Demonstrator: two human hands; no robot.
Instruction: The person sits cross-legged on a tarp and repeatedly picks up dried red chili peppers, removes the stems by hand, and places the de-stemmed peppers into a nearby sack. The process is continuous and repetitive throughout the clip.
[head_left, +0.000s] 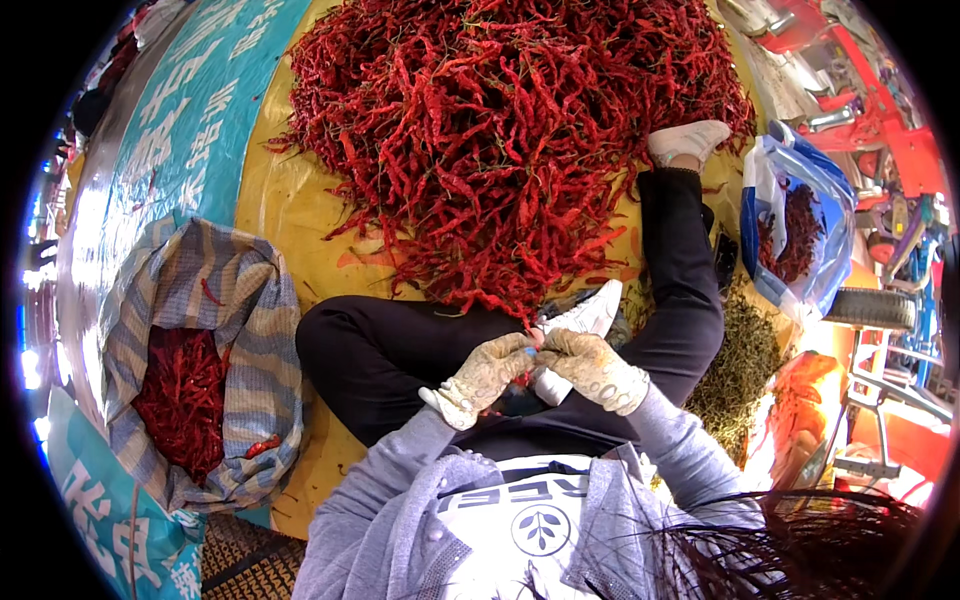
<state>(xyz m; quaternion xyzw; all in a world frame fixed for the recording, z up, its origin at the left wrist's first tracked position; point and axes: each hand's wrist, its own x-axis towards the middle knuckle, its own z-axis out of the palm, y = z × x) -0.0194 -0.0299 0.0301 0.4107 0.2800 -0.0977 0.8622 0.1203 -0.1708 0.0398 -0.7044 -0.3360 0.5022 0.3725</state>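
My left hand (487, 375), in a worn, stained cream work glove, meets my right hand (592, 367), gloved likewise, above my crossed legs. Both hands have their fingers bent and their tips almost touching. Small bits of red show between and just below them, but the gloves hide whether either hand holds a chili pepper. Right in front of my fingertips begins a large heap of long red chili peppers (480, 157), many with stems. A white shoe (589, 315) on my folded leg is directly behind my right hand.
To the left, a striped woven sack (259, 375) stands with its mouth wide and red chilies (184, 405) inside. A blue-and-white bag (761, 270) at right holds darker chilies (799, 232). Stem-like scraps (735, 360) lie beside my right leg. Yellow sheeting (277, 202) covers the ground.
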